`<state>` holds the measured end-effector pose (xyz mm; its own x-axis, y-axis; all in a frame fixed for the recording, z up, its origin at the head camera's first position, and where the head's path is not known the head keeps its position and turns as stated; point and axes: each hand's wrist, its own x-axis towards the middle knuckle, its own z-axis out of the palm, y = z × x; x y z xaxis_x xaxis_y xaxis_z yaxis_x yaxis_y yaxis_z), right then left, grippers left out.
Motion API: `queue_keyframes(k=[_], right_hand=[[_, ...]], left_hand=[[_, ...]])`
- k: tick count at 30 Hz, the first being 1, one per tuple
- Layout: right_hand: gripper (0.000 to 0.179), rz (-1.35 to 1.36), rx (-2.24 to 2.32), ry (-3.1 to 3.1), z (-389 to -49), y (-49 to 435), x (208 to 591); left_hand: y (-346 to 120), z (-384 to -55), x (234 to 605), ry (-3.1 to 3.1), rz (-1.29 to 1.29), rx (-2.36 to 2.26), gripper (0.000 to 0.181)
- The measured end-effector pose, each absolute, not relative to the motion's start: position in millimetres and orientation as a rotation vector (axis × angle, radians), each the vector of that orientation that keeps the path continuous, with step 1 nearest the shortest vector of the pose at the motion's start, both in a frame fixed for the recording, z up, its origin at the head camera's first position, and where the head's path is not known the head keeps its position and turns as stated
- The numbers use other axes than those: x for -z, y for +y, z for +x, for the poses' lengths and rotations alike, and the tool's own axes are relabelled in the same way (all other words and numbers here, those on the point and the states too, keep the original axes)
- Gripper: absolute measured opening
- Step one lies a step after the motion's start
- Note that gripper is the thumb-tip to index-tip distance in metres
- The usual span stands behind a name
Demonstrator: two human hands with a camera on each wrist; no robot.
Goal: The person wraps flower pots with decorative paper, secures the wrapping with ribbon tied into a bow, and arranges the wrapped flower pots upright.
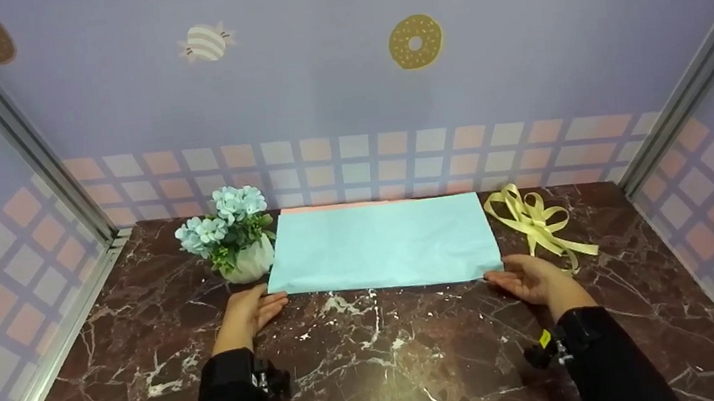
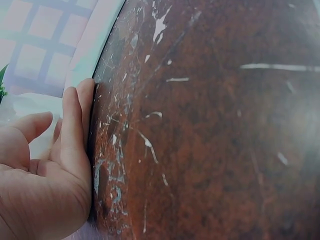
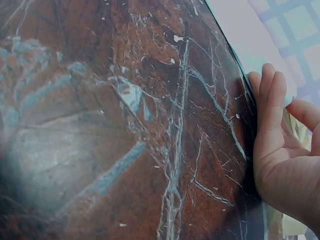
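The bench [image 1: 365, 376] is shiny and dark red-brown, with white lines running all over it. Purple walls [image 1: 316, 89] stand on 3 sides, with pink and white squares low down and donuts [image 1: 431, 41] and a candy [image 1: 206, 42] on the back wall. A flat blue sheet [image 1: 383, 245] lies by the middle of the bench's back edge, and a thin pink strip [image 1: 357, 203] peeks out behind it. A white pot of blue flowers [image 1: 252, 261] is near the back left corner, and a yellow ribbon [image 1: 534, 219] near the back right. The left hand [image 1: 251, 312] touches the sheet's front left corner, the right hand [image 1: 534, 281] its front right corner. Their fingers are quite straight and loose, not clenched.
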<state>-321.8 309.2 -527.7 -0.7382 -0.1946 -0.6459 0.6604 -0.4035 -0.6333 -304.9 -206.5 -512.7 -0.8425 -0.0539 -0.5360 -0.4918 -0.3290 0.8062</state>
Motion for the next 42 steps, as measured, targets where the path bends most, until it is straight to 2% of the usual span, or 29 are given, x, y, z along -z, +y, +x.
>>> queue_keyframes(k=[9,20,33,42], right_hand=[[0.022,0.489,2.223,1.184,-316.4,316.7,527.1],[0.013,0.488,2.287,1.098,-312.7,319.3,531.2],[0.027,0.404,2.267,1.163,-313.7,316.8,531.7],[0.025,0.444,2.270,1.153,-313.3,315.5,532.8]], left_hand=[[-203.4,-306.3,516.3,1.650,-0.692,-2.240,0.058],[-203.2,-308.1,519.4,1.659,-0.649,-2.258,0.056],[-204.2,-304.2,512.9,1.608,-0.652,-2.313,0.059],[-203.2,-302.6,511.7,1.607,-0.742,-2.283,0.052]])
